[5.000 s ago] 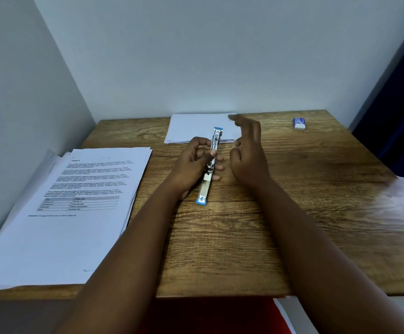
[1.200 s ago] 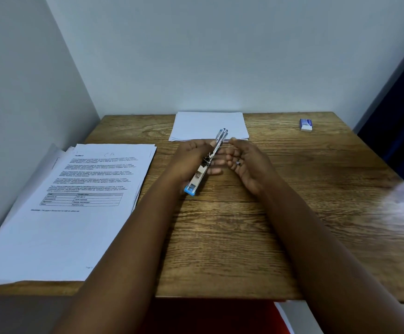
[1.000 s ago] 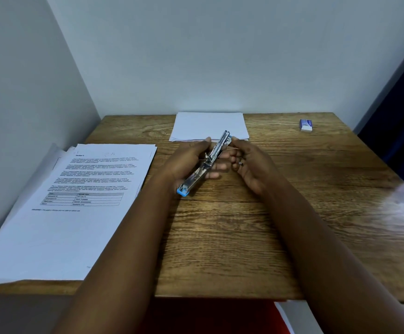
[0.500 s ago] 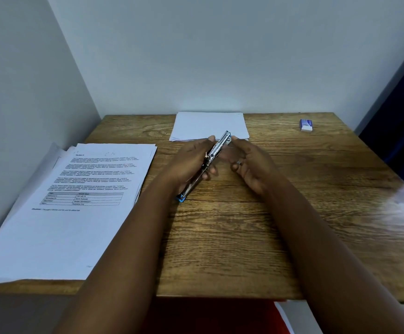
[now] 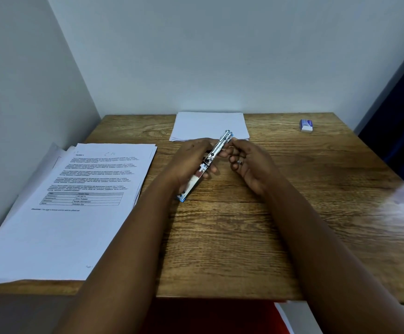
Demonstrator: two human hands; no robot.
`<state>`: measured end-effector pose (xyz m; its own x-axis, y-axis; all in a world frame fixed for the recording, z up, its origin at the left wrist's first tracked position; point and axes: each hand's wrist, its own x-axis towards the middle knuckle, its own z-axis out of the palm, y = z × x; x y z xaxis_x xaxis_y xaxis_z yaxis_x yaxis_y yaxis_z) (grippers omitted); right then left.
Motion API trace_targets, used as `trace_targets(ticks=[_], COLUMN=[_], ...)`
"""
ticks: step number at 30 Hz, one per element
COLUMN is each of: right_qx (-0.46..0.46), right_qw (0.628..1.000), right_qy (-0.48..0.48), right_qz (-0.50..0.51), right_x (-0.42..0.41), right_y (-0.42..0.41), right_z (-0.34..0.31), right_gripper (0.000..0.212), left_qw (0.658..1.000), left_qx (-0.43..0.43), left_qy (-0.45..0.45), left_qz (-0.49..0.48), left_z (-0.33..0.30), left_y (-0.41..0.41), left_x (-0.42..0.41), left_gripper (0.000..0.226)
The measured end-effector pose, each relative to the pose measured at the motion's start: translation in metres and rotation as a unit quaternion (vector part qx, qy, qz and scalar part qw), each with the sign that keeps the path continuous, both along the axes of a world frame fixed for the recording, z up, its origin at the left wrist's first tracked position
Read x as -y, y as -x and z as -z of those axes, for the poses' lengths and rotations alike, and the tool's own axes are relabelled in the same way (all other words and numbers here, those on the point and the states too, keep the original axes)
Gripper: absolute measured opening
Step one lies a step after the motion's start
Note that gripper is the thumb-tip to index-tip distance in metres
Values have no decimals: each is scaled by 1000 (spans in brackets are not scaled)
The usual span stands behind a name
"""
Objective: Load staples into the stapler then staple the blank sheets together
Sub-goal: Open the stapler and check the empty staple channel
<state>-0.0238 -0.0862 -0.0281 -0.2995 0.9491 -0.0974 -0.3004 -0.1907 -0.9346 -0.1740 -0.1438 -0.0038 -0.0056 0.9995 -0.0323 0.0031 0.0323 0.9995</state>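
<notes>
The left hand [image 5: 191, 162] is hiding the stapler's [image 5: 211, 156] middle while gripping it; right hand's [image 5: 249, 162] curled fingers [image 5: 230, 151] are pinching its far tip

The room was dim and evenly lit, with a cool cast on the walls [image 5: 196, 56]. A pale glare smeared the table [image 5: 220, 237] at its right edge, where detail blurred. Wide-angle bending slanted the walls outward, and the print on the papers [image 5: 75, 201] was too soft to read.
</notes>
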Motion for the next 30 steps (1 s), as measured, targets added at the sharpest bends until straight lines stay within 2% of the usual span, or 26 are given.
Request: trace_targets(ticks=[6, 10, 13, 14, 16, 18, 20, 23, 27, 30], right_qx=[8, 0, -2, 18, 97, 132, 157, 196, 199, 214], right_qw=[1000, 1000, 999, 996, 967, 936, 921, 909, 931, 920], right_qy=[-7, -4, -22, -51, -161, -265, -316, -321, -252, -288], right_qz=[-4, -14, 24, 69, 172, 188, 168, 179, 173, 159], right_x=[1, 3, 6, 6, 7, 9, 12, 13, 10, 12], right_y=[0, 0, 3, 3, 1, -1, 0, 4, 7, 7], right_z=[0, -1, -3, -3, -4, -7, -7, -3, -1, 1], right_gripper=[22, 24, 13, 7, 14, 11, 5, 5, 13, 8], left_qw=[1000, 1000, 1000, 1000, 1000, 1000, 999, 999, 999, 999], left_qx=[3, -23, -20, -20, -24, -30, -38, -33, -14, -5], left_qy=[1, -8, -9, -6, -3, -5, -4, 1, -8, -6], left_qz=[0, -19, -20, -19, -12, -7, -6, -16, -38, -44], left_z=[-1, -1, -1, 0, 1, 3, 4, 6, 8, 10], left_y=[-1, -3, -3, -3, -3, -2, 0, 0, 0, 1], left_x=[-1, 1, 2, 2, 0, -1, -3, -6, -9, -11], left_gripper=[32, 54, 65, 69, 77, 82, 83, 73, 42, 34])
